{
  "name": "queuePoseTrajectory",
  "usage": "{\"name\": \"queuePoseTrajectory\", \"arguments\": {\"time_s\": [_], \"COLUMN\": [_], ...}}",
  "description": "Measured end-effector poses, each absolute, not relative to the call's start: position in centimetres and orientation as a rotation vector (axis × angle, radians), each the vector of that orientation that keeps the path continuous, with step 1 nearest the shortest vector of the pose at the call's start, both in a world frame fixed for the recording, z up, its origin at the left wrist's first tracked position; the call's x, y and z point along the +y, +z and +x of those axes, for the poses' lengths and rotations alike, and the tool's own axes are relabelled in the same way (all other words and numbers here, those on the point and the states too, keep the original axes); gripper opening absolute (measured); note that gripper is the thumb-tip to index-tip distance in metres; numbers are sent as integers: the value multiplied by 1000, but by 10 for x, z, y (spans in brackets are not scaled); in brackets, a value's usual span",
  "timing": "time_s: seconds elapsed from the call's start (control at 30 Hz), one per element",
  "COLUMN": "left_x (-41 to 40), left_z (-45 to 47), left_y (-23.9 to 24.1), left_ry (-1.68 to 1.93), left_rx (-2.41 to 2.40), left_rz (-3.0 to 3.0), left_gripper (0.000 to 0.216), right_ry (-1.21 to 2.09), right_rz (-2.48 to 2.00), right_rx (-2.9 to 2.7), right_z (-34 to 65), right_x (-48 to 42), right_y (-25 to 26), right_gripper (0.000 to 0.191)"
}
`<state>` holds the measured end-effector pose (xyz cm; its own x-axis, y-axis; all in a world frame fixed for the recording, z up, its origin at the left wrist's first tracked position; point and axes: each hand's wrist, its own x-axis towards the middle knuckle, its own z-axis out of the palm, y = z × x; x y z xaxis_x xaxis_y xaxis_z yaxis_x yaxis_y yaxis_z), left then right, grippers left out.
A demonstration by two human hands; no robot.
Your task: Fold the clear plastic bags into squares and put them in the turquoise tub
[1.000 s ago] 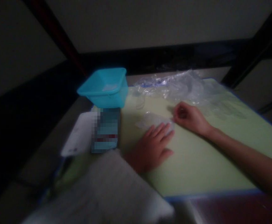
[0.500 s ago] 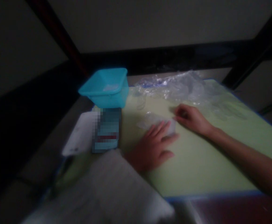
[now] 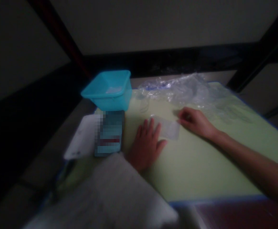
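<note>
A small clear plastic bag [image 3: 171, 128] lies flat on the pale yellow-green table top [image 3: 201, 168]. My left hand [image 3: 147, 144] rests palm down over the bag's left end, its fingers stretched out and the thumb apart. At the bag's right upper corner is my right hand [image 3: 195, 122], with fingers curled and the tips pressed together. It seems to pinch the bag's edge there, though the blur hides the exact contact.
A turquoise plastic basket [image 3: 112, 101] stands at the back left with something pale inside. Nearer lie a pixelated box-like item [image 3: 110, 133] and a white sheet or card [image 3: 83, 136]. Crumpled clear plastic film [image 3: 188, 89] spreads along the back edge.
My left hand has slid left over the bag, uncovering more of its right part. My right hand has stayed in place at the corner.
</note>
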<state>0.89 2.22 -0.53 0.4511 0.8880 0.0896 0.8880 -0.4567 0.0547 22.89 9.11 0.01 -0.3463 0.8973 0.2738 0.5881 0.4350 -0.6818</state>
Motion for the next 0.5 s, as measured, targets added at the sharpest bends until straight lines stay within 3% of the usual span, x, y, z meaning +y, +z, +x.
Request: {"name": "queuePoseTrajectory", "arguments": {"time_s": [0.5], "left_x": [22], "left_z": [0], "left_y": [3], "left_ry": [-189], "left_rx": [-1742], "left_rz": [-2437], "left_gripper": [68], "right_ry": [910], "right_rz": [-1191], "right_rx": [-1892], "right_z": [238], "right_x": [98], "right_y": [5], "right_gripper": [21]}}
